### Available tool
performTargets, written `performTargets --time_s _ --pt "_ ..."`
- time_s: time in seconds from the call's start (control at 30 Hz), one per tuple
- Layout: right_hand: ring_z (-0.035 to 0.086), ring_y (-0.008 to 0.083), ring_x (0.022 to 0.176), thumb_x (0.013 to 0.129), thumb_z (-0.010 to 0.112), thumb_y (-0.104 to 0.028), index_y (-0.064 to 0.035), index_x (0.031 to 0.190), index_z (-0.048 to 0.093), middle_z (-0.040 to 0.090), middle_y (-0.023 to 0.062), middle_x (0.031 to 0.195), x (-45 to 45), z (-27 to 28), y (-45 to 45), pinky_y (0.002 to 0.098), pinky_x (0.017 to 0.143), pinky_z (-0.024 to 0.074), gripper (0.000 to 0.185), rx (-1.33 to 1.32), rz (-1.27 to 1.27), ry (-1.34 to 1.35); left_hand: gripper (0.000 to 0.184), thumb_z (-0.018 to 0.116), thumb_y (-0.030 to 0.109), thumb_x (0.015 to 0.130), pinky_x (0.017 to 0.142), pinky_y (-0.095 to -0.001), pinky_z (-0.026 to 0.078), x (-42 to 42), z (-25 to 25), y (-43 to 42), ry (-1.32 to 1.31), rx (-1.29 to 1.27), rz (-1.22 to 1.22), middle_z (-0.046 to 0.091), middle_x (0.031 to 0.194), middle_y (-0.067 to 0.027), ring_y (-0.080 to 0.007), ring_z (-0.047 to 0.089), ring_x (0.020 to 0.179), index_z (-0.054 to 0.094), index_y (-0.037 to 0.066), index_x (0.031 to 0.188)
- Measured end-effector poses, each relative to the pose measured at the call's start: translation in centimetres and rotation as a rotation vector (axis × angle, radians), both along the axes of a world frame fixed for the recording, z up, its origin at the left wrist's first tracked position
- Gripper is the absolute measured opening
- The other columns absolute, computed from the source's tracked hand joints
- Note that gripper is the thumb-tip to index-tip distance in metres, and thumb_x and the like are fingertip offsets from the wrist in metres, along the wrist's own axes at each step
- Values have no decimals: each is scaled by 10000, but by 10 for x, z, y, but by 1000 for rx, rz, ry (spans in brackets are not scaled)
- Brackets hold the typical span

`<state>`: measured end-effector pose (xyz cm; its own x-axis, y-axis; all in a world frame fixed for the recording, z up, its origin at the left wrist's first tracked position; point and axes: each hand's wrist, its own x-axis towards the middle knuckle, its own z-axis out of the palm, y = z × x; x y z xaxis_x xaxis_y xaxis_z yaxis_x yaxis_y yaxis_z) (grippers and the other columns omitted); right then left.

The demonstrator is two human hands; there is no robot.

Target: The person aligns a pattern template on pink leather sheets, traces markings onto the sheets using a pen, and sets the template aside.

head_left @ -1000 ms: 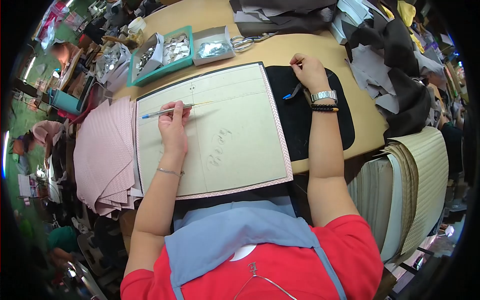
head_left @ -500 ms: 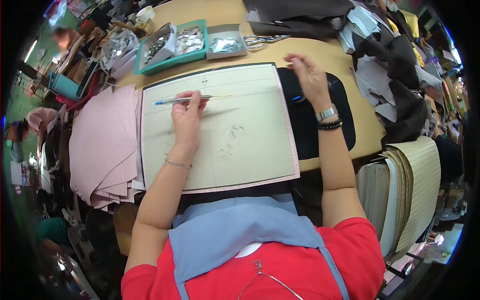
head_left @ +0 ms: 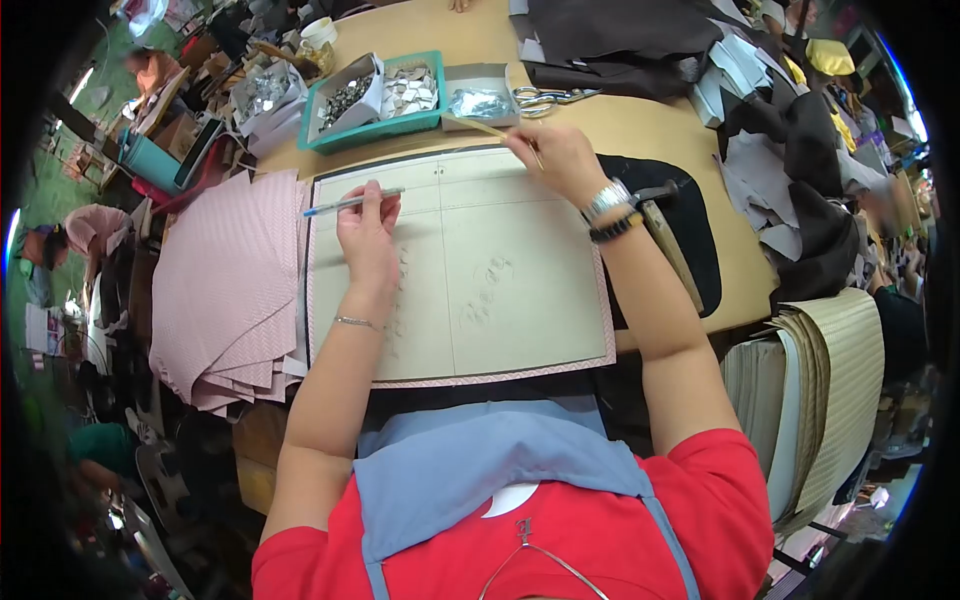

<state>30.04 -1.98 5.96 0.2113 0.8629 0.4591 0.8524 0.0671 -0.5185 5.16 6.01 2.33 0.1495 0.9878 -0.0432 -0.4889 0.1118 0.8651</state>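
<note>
A pen with a blue end (head_left: 336,206) is pinched in my left hand (head_left: 369,228), above the left part of a pale board (head_left: 520,310) with drawn lines and scribbles. Near the board's top right edge, my right hand (head_left: 558,158) is closed on a thin tan strip (head_left: 478,125) that points up and left. Beneath my right forearm lies a hammer (head_left: 668,250) with a wooden handle, on a black mat (head_left: 700,230). Pink patterned sheets (head_left: 230,290) are stacked left of the board.
Behind the board stand a teal tray (head_left: 372,133) of small parts and an open box (head_left: 480,95), with scissors (head_left: 545,98) beside them. Dark material (head_left: 620,40) is piled at the back. Quilted sheets (head_left: 840,370) hang at the right. Another person's hand (head_left: 460,5) shows at the far edge.
My right hand has moved left from over the mat to the board's top edge, and the tan strip now shows in it. The pen has drawn back left, and the hammer has come into view.
</note>
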Motion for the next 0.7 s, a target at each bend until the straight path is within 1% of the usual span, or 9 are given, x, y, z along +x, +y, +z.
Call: performTargets --time_s 0.1,0.2,0.27,0.3,0.37,0.43,0.53,0.67,0.7 --pt "638 353 750 924 558 -410 -72 867 706 663 181 778 14 -3 49 393 670 512 373 0 -137 -91 150 643 168 932 747 -246 534 1 -14 -5 109 81 -54 607 888 -27 -113 612 796 539 73 985" --pt "649 319 723 940 511 -492 -61 897 714 674 184 776 40 -3 68 367 678 507 479 -66 -197 32 145 644 168 932 758 -241 531 0 -22 -6 156 162 -122 606 894 -25 -107 614 806 547 71 978" --pt "654 212 704 939 525 -501 -28 959 718 702 143 790 61 -11 55 334 679 498 511 119 -157 558 143 647 170 930 761 -239 530 -2 -22 -6 149 176 -147 608 894 -26 -108 615 808 551 72 969" --pt "632 120 715 936 590 -400 13 1021 707 721 101 833 77 -11 41 288 664 494 438 150 -97 651 134 644 163 932 766 -235 530 -2 -18 -8 167 172 -151 610 891 -24 -106 613 810 555 69 963" --pt "656 116 780 918 641 -180 3 1138 670 718 79 959 105 -15 -5 238 754 518 287 175 -103 546 128 640 156 934 766 -232 529 -1 -19 -8 190 178 -162 610 888 -23 -103 612 811 556 65 968" --pt "664 130 855 918 629 -142 -2 1124 679 708 84 1019 123 -20 -49 252 813 517 254 52 -198 686 117 634 145 936 766 -227 528 0 -17 -10 211 182 -162 609 887 -20 -99 609 814 560 62 971" --pt "663 132 872 923 613 -133 -12 1078 701 708 84 1017 138 -50 -79 253 816 516 215 61 -150 583 116 639 145 933 764 -226 528 1 -18 -9 207 182 -167 608 893 -21 -99 609 818 563 64 967" --pt "674 131 814 837 653 -159 -30 952 724 723 67 885 123 -57 -81 255 761 526 186 0 -278 421 117 639 143 932 773 -229 527 1 -14 -13 213 174 -160 606 912 -22 -97 607 835 566 62 974" --pt "656 127 723 792 663 -181 -40 911 722 711 75 807 121 -59 -79 260 690 518 194 33 -275 374 119 640 146 932 776 -229 526 0 -14 -13 219 176 -160 606 912 -22 -97 606 835 567 63 976"
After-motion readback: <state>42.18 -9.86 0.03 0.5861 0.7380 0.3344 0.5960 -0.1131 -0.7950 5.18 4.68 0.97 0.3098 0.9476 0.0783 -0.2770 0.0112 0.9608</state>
